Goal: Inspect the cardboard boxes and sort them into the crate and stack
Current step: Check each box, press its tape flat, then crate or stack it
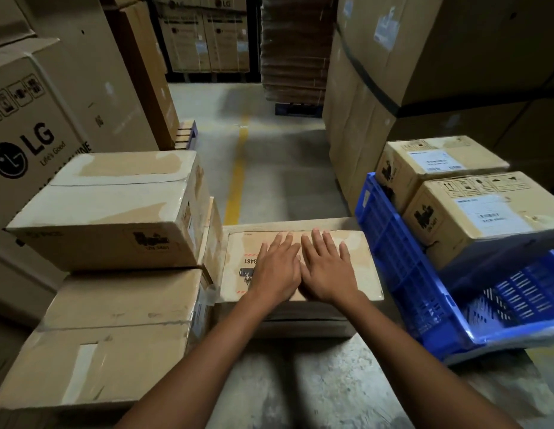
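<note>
Left hand [277,270] and right hand [326,267] lie open and flat on the centre box [300,264], gripping nothing. Apparently checking its top; blue crate [390,255] and stack [114,212] flank it

a grey concrete floor [315,382] with a yellow painted line [237,178] carries everything. on it, a low flat cardboard box [300,314] sits in the middle, a stack of two taped boxes [114,320] just to its left, a tilted blue crate [424,289] just to its right. tall cartons [377,103] stand further back.
</note>
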`<action>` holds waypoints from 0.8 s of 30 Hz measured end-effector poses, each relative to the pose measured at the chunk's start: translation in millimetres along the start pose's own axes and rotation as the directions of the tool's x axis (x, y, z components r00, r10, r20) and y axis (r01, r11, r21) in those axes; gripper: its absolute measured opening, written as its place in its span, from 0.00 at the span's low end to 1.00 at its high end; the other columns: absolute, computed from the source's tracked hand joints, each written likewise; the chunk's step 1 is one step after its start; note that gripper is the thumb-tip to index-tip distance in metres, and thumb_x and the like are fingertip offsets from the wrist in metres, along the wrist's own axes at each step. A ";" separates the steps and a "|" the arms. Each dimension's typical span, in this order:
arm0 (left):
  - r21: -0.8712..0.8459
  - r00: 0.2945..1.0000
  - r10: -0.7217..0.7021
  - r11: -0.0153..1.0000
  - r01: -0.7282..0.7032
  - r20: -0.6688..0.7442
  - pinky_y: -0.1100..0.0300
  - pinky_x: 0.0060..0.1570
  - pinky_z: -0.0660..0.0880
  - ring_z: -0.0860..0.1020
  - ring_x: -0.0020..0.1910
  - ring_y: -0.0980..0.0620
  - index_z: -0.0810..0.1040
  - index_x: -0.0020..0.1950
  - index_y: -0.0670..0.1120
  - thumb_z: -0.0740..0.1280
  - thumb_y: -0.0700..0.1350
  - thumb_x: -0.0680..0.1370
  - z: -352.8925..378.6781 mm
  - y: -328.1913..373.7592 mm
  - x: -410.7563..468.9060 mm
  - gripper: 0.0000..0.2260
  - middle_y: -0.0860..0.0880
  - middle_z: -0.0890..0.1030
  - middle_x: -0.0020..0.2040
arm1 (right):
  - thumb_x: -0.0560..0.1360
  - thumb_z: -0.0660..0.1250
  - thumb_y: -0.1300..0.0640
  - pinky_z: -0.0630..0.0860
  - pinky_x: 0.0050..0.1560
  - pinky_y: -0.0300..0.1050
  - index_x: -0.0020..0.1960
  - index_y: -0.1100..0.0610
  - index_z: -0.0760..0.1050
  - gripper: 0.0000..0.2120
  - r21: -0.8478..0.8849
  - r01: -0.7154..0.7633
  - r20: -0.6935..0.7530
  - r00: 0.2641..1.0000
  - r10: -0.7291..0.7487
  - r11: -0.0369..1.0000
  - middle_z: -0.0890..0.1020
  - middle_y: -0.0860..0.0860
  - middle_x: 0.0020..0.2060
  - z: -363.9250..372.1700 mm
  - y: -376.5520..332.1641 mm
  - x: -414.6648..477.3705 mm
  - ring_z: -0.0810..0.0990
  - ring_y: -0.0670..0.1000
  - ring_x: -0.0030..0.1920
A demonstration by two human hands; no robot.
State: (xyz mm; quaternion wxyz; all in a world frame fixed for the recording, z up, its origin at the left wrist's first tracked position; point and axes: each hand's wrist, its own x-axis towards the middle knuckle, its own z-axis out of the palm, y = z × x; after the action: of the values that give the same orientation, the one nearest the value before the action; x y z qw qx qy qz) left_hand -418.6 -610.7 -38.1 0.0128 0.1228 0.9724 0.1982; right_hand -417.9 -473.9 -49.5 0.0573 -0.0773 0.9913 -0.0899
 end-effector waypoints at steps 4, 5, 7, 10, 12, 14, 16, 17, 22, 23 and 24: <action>0.024 1.000 0.026 0.999 -0.026 0.015 0.46 0.78 0.51 0.55 0.79 0.48 0.67 0.75 0.48 0.52 0.47 0.84 -4.4 -0.6 6.7 0.20 0.48 0.61 0.79 | 0.81 0.41 0.37 0.45 0.78 0.59 0.82 0.51 0.50 0.33 0.029 0.002 0.014 1.000 -0.002 1.000 0.48 0.53 0.82 -8.7 0.4 8.0 0.45 0.54 0.81; 0.022 1.000 0.029 0.999 -0.029 0.001 0.47 0.77 0.53 0.57 0.79 0.47 0.69 0.74 0.47 0.53 0.47 0.84 -5.7 0.7 6.0 0.19 0.47 0.63 0.78 | 0.82 0.47 0.39 0.48 0.78 0.59 0.81 0.51 0.54 0.30 0.032 0.002 -0.007 1.000 -0.002 0.999 0.51 0.53 0.81 -9.7 0.7 6.9 0.48 0.54 0.81; 0.009 0.997 0.055 0.998 -0.054 -0.051 0.49 0.75 0.60 0.65 0.75 0.46 0.75 0.69 0.45 0.57 0.47 0.83 -6.2 1.7 -2.2 0.17 0.45 0.70 0.75 | 0.82 0.53 0.43 0.56 0.77 0.58 0.74 0.52 0.67 0.24 0.035 -0.009 -0.077 0.997 0.012 0.999 0.62 0.54 0.79 -10.3 -0.8 -3.6 0.57 0.55 0.79; -0.005 0.974 0.151 0.988 -0.154 -0.172 0.49 0.66 0.71 0.78 0.64 0.42 0.83 0.58 0.42 0.66 0.43 0.79 2.3 0.3 -26.9 0.11 0.42 0.81 0.63 | 0.78 0.56 0.45 0.71 0.62 0.52 0.52 0.52 0.80 0.16 0.030 0.003 -0.249 0.968 0.004 1.000 0.79 0.51 0.59 -2.1 -5.6 -28.9 0.75 0.53 0.62; 0.005 0.951 0.184 0.982 -0.189 -0.247 0.46 0.61 0.75 0.81 0.59 0.41 0.84 0.53 0.41 0.68 0.41 0.76 15.0 -3.2 -39.5 0.09 0.41 0.84 0.57 | 0.77 0.56 0.47 0.75 0.58 0.52 0.48 0.54 0.81 0.17 0.063 0.012 -0.348 0.937 0.011 0.998 0.81 0.51 0.53 8.8 -4.7 -42.5 0.78 0.55 0.57; 0.016 0.943 0.192 0.981 -0.195 -0.270 0.44 0.60 0.77 0.81 0.59 0.40 0.85 0.53 0.40 0.67 0.42 0.75 22.7 -4.9 -44.0 0.11 0.41 0.84 0.57 | 0.77 0.55 0.47 0.74 0.63 0.55 0.55 0.55 0.82 0.20 0.079 0.005 -0.375 0.927 0.025 0.997 0.82 0.56 0.60 20.0 -5.4 -48.5 0.78 0.58 0.64; 0.022 0.949 0.177 0.984 -0.178 -0.259 0.43 0.62 0.75 0.80 0.61 0.40 0.84 0.55 0.40 0.67 0.41 0.75 25.3 -4.3 -40.6 0.11 0.41 0.83 0.59 | 0.79 0.50 0.46 0.69 0.69 0.57 0.63 0.56 0.80 0.25 0.088 -0.013 -0.298 0.954 0.038 0.996 0.78 0.57 0.68 25.0 -7.3 -46.9 0.74 0.58 0.70; 0.024 0.955 0.165 0.986 -0.164 -0.246 0.43 0.63 0.74 0.79 0.62 0.40 0.84 0.56 0.40 0.68 0.41 0.76 24.2 -3.2 -39.5 0.11 0.41 0.82 0.60 | 0.80 0.48 0.45 0.66 0.71 0.57 0.66 0.55 0.78 0.27 0.096 -0.013 -0.262 0.964 0.038 0.995 0.76 0.57 0.70 24.6 -7.3 -45.7 0.71 0.58 0.72; 0.026 0.919 0.276 0.960 -0.280 -0.280 0.45 0.59 0.78 0.81 0.59 0.40 0.85 0.52 0.41 0.73 0.37 0.72 23.0 -3.9 -43.5 0.09 0.42 0.84 0.56 | 0.78 0.55 0.45 0.70 0.67 0.58 0.60 0.54 0.81 0.22 0.122 0.028 -0.356 0.934 0.018 0.992 0.79 0.56 0.65 19.8 1.5 -58.1 0.75 0.59 0.68; 0.017 0.900 0.326 0.942 -0.335 -0.289 0.46 0.58 0.78 0.81 0.58 0.41 0.85 0.52 0.41 0.71 0.38 0.71 24.6 -2.6 -45.3 0.10 0.43 0.84 0.55 | 0.78 0.58 0.47 0.72 0.65 0.59 0.57 0.54 0.82 0.19 0.135 0.012 -0.397 0.917 0.043 0.991 0.81 0.56 0.64 20.2 3.7 -63.5 0.77 0.59 0.67; 0.007 0.884 0.366 0.925 -0.380 -0.290 0.47 0.58 0.78 0.82 0.58 0.41 0.84 0.53 0.41 0.70 0.38 0.71 26.7 1.2 -46.0 0.11 0.43 0.84 0.55 | 0.77 0.61 0.49 0.72 0.65 0.59 0.55 0.55 0.83 0.16 0.151 -0.014 -0.428 0.901 0.078 0.989 0.81 0.56 0.63 20.1 6.3 -69.5 0.78 0.59 0.66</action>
State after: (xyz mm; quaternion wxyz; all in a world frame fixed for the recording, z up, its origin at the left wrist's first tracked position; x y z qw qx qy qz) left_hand -371.8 -610.6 -63.4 -0.1630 0.2772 0.9168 0.2366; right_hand -348.0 -459.7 -63.4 -0.1564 -0.0278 0.9717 -0.1746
